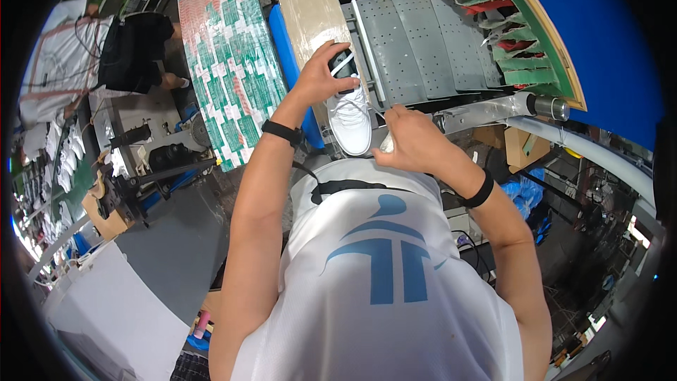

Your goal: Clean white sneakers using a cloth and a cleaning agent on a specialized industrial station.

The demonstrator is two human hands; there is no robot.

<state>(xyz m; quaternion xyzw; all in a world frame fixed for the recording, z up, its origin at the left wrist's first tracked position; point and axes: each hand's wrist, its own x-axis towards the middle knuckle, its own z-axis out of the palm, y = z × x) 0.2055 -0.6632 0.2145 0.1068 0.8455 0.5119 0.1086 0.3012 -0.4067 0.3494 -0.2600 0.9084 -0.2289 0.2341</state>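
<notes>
A white lace-up sneaker (pixel 350 121) rests on the tan taped board (pixel 310 14), its toe toward me and its dark lining showing at the opening. My left hand (pixel 321 77) grips it around the collar and tongue, thumb on one side and fingers on the other. Beside the toe, my right hand (pixel 416 142) is curled. A thin pale strand, perhaps lace, runs from the shoe toward its fingertips, and a small whitish bit shows by the thumb. What that hand holds is mostly hidden.
Right of the board runs a conveyor of perforated grey metal plates (pixel 423 39), leading to a green-framed opening with ragged hanging flaps (pixel 518 42). A metal rail (pixel 486 114) crosses in front. At left stands a tape-covered panel (pixel 229 63); another person (pixel 134 49) is beyond it.
</notes>
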